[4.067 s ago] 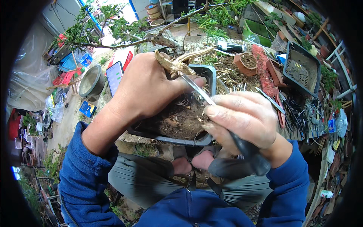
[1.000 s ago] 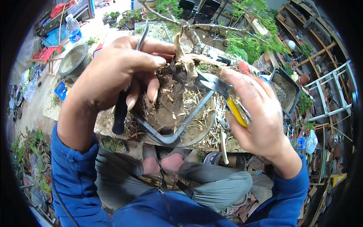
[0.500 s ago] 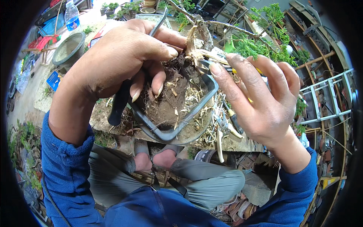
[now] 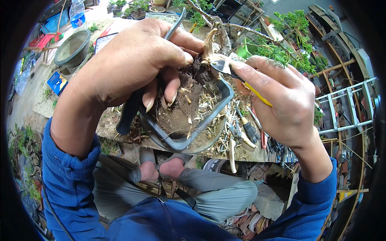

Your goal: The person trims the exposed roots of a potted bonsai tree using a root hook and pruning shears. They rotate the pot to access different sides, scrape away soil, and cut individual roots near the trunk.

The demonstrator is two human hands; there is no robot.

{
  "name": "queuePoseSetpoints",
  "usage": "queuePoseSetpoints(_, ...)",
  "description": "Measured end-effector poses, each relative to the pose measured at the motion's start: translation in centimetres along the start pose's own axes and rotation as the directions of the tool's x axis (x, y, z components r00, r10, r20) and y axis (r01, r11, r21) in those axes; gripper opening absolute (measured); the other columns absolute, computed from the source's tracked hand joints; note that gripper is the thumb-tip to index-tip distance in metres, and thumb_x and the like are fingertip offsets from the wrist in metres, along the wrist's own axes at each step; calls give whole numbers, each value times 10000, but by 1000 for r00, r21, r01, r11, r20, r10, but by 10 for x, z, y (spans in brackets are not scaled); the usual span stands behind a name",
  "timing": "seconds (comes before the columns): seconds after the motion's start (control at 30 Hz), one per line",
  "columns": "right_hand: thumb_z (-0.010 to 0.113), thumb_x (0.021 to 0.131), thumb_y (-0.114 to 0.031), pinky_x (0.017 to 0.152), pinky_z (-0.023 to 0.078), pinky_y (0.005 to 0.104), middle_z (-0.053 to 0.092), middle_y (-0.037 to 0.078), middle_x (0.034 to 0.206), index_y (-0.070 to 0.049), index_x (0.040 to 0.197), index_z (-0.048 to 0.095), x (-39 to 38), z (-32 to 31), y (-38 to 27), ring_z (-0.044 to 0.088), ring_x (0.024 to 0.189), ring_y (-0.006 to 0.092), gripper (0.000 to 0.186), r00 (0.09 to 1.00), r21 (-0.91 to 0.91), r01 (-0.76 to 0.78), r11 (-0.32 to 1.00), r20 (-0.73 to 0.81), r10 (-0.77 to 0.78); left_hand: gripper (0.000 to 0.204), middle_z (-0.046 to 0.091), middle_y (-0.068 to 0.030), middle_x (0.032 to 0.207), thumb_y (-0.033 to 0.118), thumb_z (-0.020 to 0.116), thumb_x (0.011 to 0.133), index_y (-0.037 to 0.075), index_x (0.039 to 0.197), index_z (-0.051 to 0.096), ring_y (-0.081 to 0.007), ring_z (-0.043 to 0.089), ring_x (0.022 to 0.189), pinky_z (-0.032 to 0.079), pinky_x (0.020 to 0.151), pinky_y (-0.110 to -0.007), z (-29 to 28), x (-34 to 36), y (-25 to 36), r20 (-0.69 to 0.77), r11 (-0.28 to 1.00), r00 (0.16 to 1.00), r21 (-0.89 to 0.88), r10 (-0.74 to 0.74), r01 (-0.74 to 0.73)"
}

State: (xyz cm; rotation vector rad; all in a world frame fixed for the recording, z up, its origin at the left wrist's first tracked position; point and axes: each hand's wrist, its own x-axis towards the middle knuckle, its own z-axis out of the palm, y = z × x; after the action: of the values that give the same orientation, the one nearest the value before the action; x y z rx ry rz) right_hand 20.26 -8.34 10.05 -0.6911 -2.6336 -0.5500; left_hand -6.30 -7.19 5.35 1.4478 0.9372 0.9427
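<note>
I see the fingers of the right hand (image 4: 277, 100), spread half a second ago, now clamped on yellow-handled cutters (image 4: 258, 94) against the pale trunk (image 4: 210, 44) at upper centre; those of the left hand (image 4: 136, 58) curl round a black-handled tool (image 4: 129, 118). Below sits a soil-filled tray (image 4: 183, 143). Farther out, the bottle (image 4: 77, 16), upper left, and blue packet (image 4: 57, 83), left, bear print I can't read.

Right fingers (image 4: 254, 75) hide part of the pliers (image 4: 257, 94) (yellow-handled).
</note>
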Motion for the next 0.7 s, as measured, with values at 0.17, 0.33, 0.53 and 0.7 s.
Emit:
queuePoseSetpoints(0.17, 665, 725, 129, 943, 575, 370, 738, 222, 1211, 48, 1183, 744, -6, 0, 1, 722, 1127, 321, 472, 924, 466, -380, 799, 239, 299, 466, 676, -116, 672, 119, 617, 927, -131, 1321, 610, -119, 638, 468, 461, 348, -212, -1, 0, -1, 16, 1000, 1000, 8, -17, 16)
queuePoseSetpoints(0.33, 643, 802, 39, 794, 619, 344, 596, 322, 1397, 121, 1364, 603, -4, 0, 5, 697, 1076, 302, 569, 889, 691, -455, 562, 317, 330, 463, 677, -114, 675, 127, 606, 934, -127, 1322, 613, -116, 635, 467, 463, 348, -210, -3, 0, -2, 27, 999, 998, 28, -48, 47)
queuePoseSetpoints(0.53, 714, 840, -94, 729, 585, 305, 622, 313, 1316, 141, 1512, 416, 5, -14, -3, 668, 869, 207, 772, 920, 905, -314, 286, 217, 326, 449, 676, -119, 662, 135, 587, 949, -102, 1328, 628, -110, 621, 455, 437, 334, -200, 2, 0, -4, 1, 1000, 1000, -15, 0, 0)
queuePoseSetpoints(0.7, 683, 865, -52, 899, 499, 300, 653, 134, 1204, 2, 1570, 439, -7, -22, -24, 607, 1022, 170, 748, 833, 585, -529, 614, 495, 247, 424, 685, -127, 667, 124, 561, 954, -68, 1319, 657, -108, 619, 459, 446, 354, -200, 3, -5, -3, -20, 999, 1000, -41, -10, 9)
